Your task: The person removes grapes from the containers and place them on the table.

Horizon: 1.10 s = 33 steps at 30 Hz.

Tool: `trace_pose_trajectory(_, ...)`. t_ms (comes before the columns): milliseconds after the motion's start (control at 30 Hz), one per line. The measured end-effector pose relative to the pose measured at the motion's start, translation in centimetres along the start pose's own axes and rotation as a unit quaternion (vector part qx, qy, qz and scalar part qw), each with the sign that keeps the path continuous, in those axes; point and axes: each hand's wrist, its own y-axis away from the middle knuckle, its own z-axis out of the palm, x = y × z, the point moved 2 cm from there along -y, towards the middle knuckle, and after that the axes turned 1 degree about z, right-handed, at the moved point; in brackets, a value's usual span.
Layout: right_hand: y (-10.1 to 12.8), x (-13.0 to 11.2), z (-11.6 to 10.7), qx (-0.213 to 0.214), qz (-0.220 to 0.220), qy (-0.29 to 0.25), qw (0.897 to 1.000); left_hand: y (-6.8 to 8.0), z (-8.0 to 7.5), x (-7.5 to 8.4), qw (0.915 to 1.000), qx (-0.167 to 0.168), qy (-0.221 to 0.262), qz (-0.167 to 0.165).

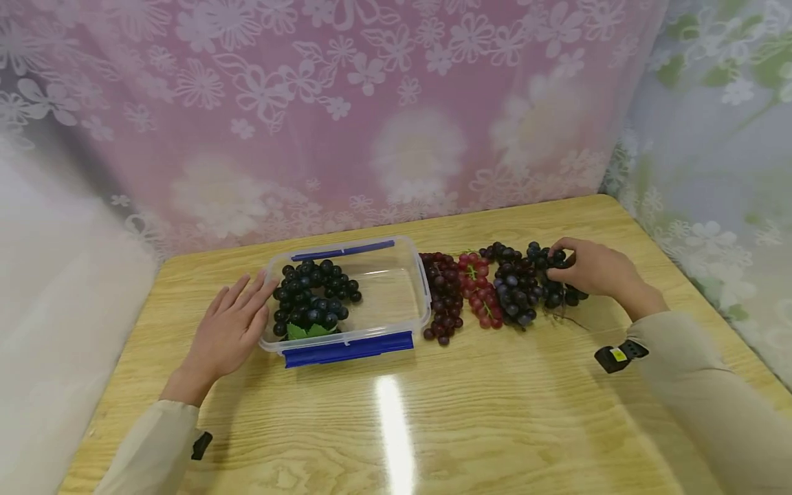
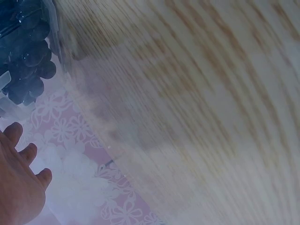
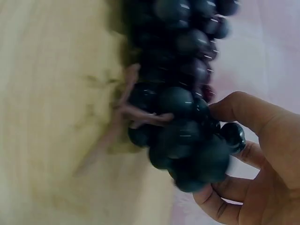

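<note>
A clear plastic box (image 1: 405,278) with blue clips stands on the wooden table and holds a dark grape bunch (image 1: 314,297) with green leaves. My left hand (image 1: 232,326) lies flat with straight fingers against the box's left wall (image 2: 56,33). To the right of the box lie a dark red bunch (image 1: 442,295), a red bunch (image 1: 479,289) and dark blue bunches (image 1: 520,285). My right hand (image 1: 584,268) curls its fingers (image 3: 234,110) round the rightmost dark bunch (image 3: 187,140), which rests on the table.
The wooden table (image 1: 495,412) has bare room in front of the box and grapes. A pink flowered curtain (image 1: 346,117) hangs close behind, and a lighter flowered curtain (image 1: 718,151) hangs along the right edge.
</note>
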Motion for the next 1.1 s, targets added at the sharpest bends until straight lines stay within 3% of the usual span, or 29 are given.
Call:
trace_pose_trajectory(433,-0.2,-0.3,2.4,0.019,-0.021,0.048,0.998,0.1,0.0,0.0,1.0000,0.002,0.001,-0.006)
trace_pose_trajectory(867,1.2,-1.0,1.2,0.026,-0.025,0.041,0.999,-0.1,-0.2,0.2,0.9999,-0.009,-0.002,-0.009)
trace_pose_trajectory(1100,1.7,-1.8,0.4,0.089,-0.033,0.056,0.994,-0.1,-0.2,0.1,0.9999,-0.009,-0.003,-0.009)
